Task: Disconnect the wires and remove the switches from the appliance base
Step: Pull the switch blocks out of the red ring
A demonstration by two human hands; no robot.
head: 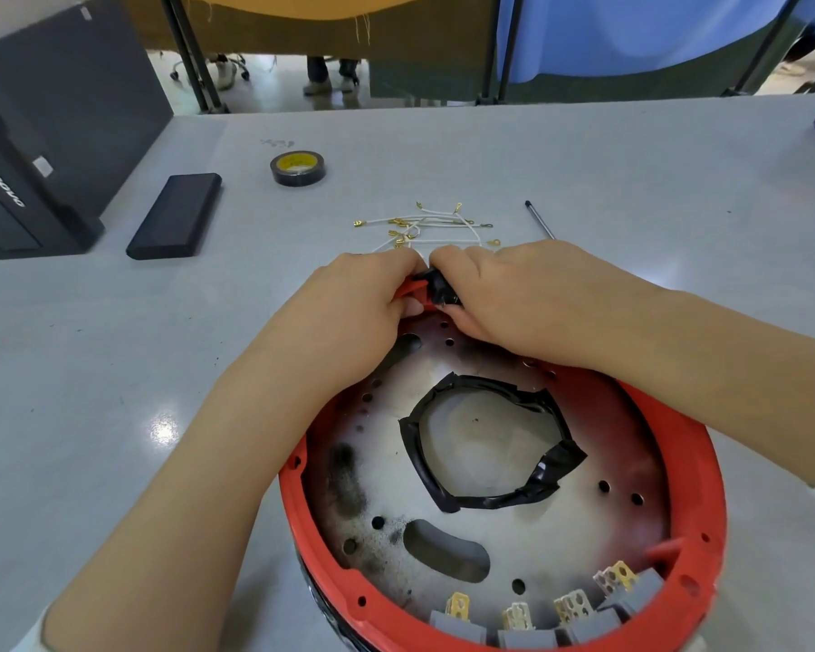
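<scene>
The round appliance base (706,468) has a red rim and a scorched metal plate with a taped central hole. It lies on the grey table in front of me. At its far edge my left hand (354,308) grips the red rim, while my right hand (514,298) pinches a small black part (436,285) mounted there. Several grey switches (530,628) with brass terminals sit along the near rim. Loose white wires (431,225) with brass connectors lie on the table just beyond my hands.
A roll of black tape (298,168) and a black rectangular case (176,216) lie at the far left. A dark computer tower (29,148) stands at the left edge. A thin metal rod (539,219) lies to the right of the wires.
</scene>
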